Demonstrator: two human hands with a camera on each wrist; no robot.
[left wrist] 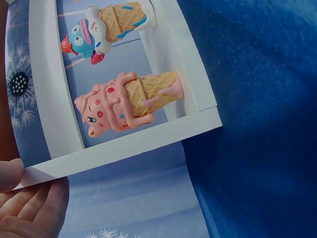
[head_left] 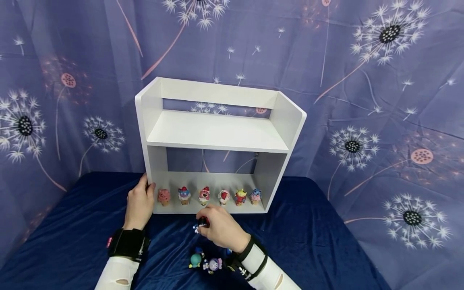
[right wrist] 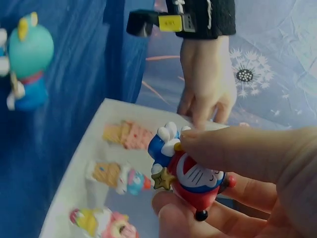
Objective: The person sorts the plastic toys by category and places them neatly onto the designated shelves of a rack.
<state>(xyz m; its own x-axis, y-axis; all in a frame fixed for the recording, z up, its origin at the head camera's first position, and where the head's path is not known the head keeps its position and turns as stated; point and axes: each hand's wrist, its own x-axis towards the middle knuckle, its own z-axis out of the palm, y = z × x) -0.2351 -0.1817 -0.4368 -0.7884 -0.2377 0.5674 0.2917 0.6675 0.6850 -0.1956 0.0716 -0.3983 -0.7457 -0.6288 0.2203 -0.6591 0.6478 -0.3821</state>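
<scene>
A small white two-tier shelf (head_left: 217, 131) stands tilted in the head view. My left hand (head_left: 139, 203) holds its left side panel (left wrist: 124, 151) by the edge, thumb on one side and fingers on the other. Just in front of the lower tier, my right hand (head_left: 222, 227) pinches a red, blue and white cat-like figurine (right wrist: 193, 178) with whiskers and a gold star. Several ice-cream-cone figurines stand in a row on the lower board, among them a pink one (left wrist: 114, 104) nearest my left hand and a blue-faced one (head_left: 184, 195).
On the dark blue cloth (head_left: 308, 241) before the shelf lie more figurines, including a teal one (head_left: 195, 260) and a purple one (head_left: 214, 264). Others are partly hidden by my right wrist. A purple dandelion-print curtain (head_left: 362, 100) hangs behind.
</scene>
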